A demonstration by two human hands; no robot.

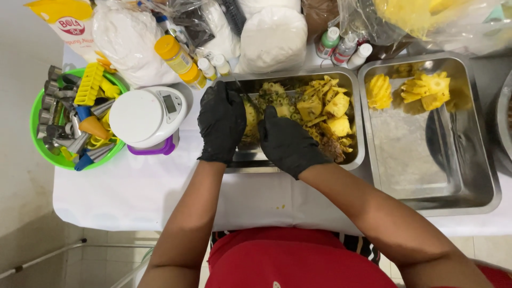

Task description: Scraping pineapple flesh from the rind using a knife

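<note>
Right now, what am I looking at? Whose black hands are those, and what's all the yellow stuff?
You see through a camera on a person's head, looking down at a white table. The black things are gloves. The left hand and the right hand hold a peeled pineapple over a metal tray full of yellow pineapple scraps. A thin blade seems to touch the fruit; which hand holds it is unclear. Another tray holds pineapple pieces. On the left sit a white kitchen scale and a green bowl of tools.
</note>
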